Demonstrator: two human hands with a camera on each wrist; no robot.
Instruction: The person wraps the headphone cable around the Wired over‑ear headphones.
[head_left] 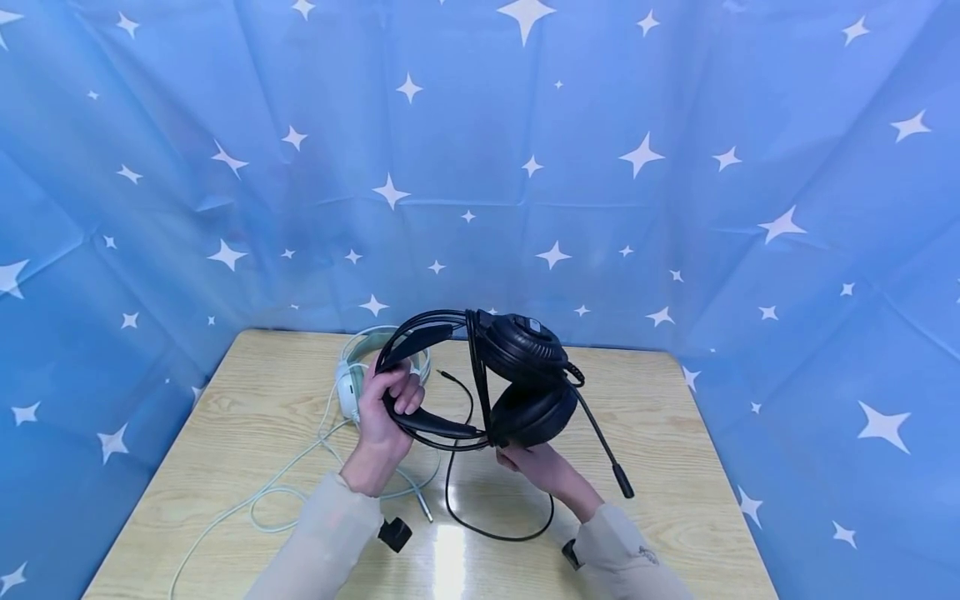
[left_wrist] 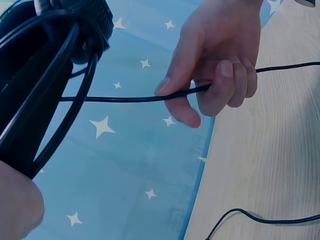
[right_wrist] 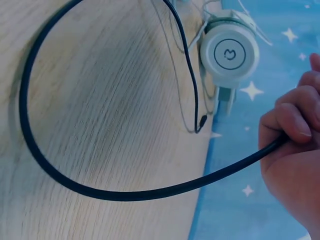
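A black headset (head_left: pixel 528 354) with padded ear cups and a boom microphone (head_left: pixel 622 482) is held above the table, tilted on its side. My left hand (head_left: pixel 386 425) grips its headband, fingers curled round it. Strands of black cable cross the headset beside the ear cups. Below the cups, my right hand (head_left: pixel 546 468) holds the headset's black cable (left_wrist: pixel 125 99); in the left wrist view the cable runs between thumb and curled fingers. From the right hand (right_wrist: pixel 295 132), the cable curves down in a wide loop to the table, its plug (right_wrist: pixel 203 120) lying free.
A pale green headset (head_left: pixel 348 393) stands on the wooden table (head_left: pixel 637 417) behind my left hand. Its thin light cable (head_left: pixel 247 500) trails in loops to the front left. A blue star-patterned curtain (head_left: pixel 480 133) encloses the table's back and sides.
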